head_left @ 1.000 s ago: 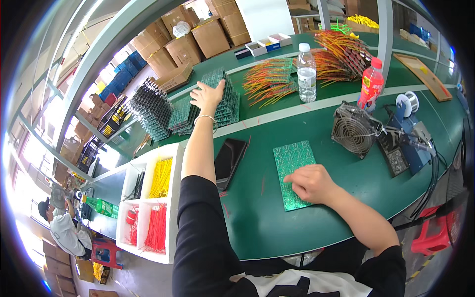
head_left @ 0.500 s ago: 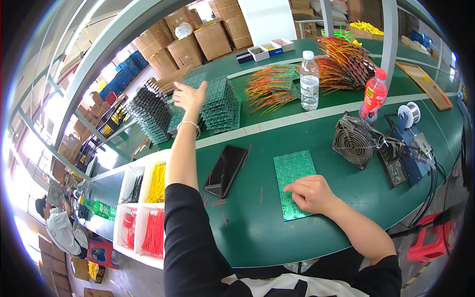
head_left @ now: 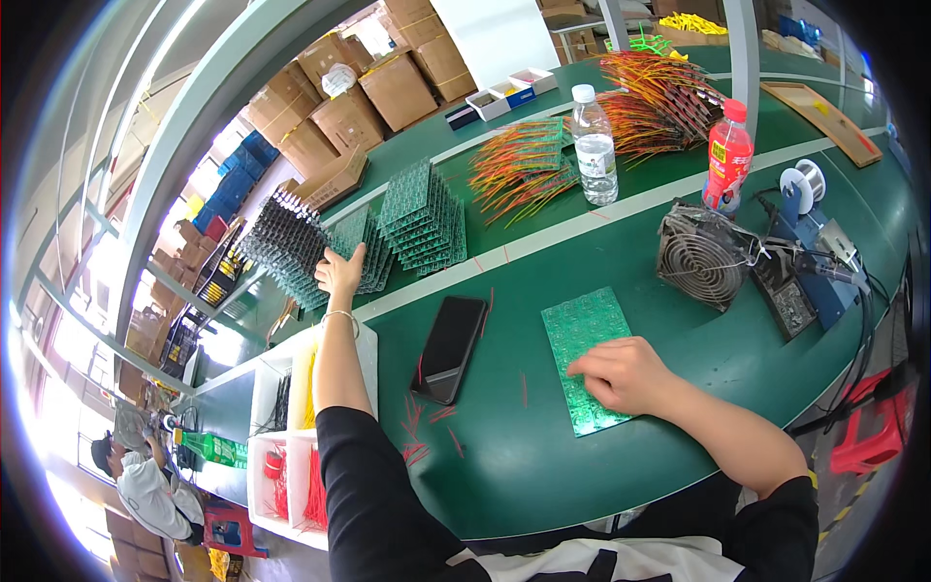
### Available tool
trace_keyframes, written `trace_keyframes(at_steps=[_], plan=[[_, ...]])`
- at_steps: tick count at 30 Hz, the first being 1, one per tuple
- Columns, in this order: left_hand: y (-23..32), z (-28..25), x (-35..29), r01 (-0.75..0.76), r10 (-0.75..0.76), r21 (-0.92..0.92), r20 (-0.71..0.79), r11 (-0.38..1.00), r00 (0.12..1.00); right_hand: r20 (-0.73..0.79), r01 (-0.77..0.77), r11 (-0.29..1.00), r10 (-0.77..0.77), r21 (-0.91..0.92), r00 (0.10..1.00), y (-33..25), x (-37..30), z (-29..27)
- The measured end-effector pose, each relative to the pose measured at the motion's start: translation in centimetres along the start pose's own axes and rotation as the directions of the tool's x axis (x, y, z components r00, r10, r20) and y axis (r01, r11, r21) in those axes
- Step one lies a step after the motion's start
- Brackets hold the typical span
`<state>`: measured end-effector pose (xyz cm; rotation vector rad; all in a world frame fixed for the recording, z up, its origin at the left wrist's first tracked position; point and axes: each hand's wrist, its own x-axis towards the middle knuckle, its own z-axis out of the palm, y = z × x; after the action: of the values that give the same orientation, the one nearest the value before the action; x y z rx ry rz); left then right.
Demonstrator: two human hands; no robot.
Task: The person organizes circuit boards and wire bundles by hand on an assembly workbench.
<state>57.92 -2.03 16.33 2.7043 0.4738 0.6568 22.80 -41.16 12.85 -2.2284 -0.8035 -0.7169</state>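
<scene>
My left hand [head_left: 341, 270] is stretched out with its thumb apart from the fingers and nothing seen in it. It is beside a middle stack of green circuit boards [head_left: 361, 242], with a taller grey-topped stack [head_left: 284, 242] to its left. Another neat stack of green boards [head_left: 424, 218] stands to the right of the hand. My right hand [head_left: 626, 376] rests on a flat green circuit board panel [head_left: 587, 325], its bent fingers pressed together against the surface. Part of the panel is hidden under the hand.
A phone [head_left: 450, 349] lies among red wire bits. A white bin [head_left: 364, 354] of coloured wires stands left. Bottles [head_left: 595, 145], wired boards [head_left: 524, 165], a small fan [head_left: 706, 254] and a solder wire reel [head_left: 803, 186] line the far side. Another person [head_left: 150, 485] sits at far left.
My left hand has come back from above the stacks to beside the middle one. A blurred green sheet beyond its fingers no longer shows in the air. The right hand stays on the panel.
</scene>
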Motion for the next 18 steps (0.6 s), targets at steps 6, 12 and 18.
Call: trace_keyframes(at_steps=[6,12,18], plan=[[1.1,-1.4,-1.4,-0.060,0.062,-0.020,0.134,0.998,0.989,-0.001,-0.098,0.994,0.098,0.049,0.995,0.3,-0.2,-0.2],[0.2,-2.9,-1.2,0.028,-0.019,-0.039,0.198,0.999,0.980,0.023,-0.097,0.993,0.095,0.064,0.995,0.1,0.0,-0.1],[-0.2,-2.1,-1.4,-0.009,0.026,-0.104,0.167,0.995,0.986,0.025,-0.097,0.994,0.095,0.055,0.995,0.1,0.2,-0.1]])
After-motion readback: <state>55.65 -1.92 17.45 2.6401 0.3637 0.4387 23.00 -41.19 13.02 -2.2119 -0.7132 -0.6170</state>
